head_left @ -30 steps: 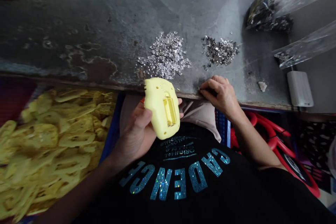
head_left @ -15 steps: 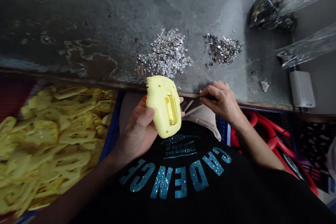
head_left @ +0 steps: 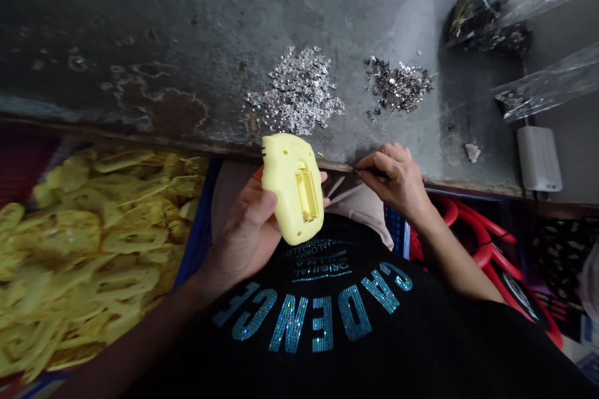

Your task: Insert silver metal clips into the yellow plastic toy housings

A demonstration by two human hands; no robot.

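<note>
My left hand (head_left: 246, 230) is closed around a yellow plastic housing (head_left: 292, 186), held upright over my lap with its open battery slot facing me. At the table's front edge, my right hand (head_left: 395, 177) is pinched on a tiny metal piece too small to name. Just beyond the hands lie a pile of shiny silver metal pieces (head_left: 296, 92) and a smaller, darker pile of metal pieces (head_left: 397, 86) on the grey table (head_left: 187, 43).
A bin of yellow plastic parts (head_left: 88, 243) sits low on my left. Clear plastic bags with dark pieces (head_left: 491, 12) lie at the back right, with a white box (head_left: 538, 159) near the table's right edge. Red plastic parts (head_left: 496, 262) are below on the right.
The hands have barely moved. The right hand stays pinched at the table edge and the yellow housing has shifted very slightly in the left hand.
</note>
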